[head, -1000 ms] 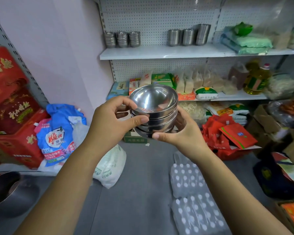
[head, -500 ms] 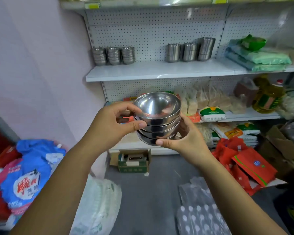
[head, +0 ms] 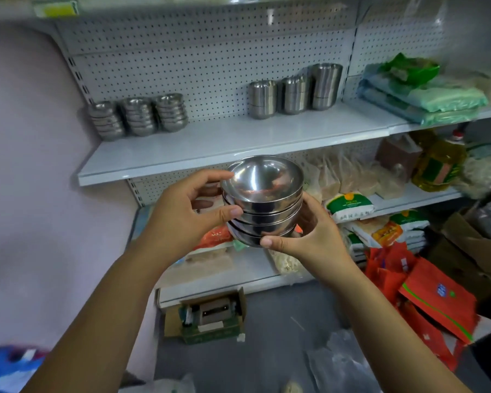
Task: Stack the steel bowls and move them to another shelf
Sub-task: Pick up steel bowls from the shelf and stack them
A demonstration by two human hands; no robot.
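1. Stacking looks done: your left hand [head: 182, 218] and right hand [head: 315, 242] clasp the nested steel bowls [head: 262, 199] between curled fingers.
2. Placement remains, probably on the white shelf [head: 238, 139] above your fingertips.

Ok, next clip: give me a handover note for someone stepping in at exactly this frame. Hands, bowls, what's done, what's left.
Left hand: grips the stack of round shiny steel bowls at its left side, thumb in front, fingertips at the top rim.
Right hand: holds the same stack from below and on the right.
Bowls: nested in one stack, held in the air in front of the white metal shelf.
On that shelf: three other steel bowl stacks at the back left.
Done: stacking, pick-up.
Left: set the stack down on a shelf; the bare middle of the white one looks the likely spot.
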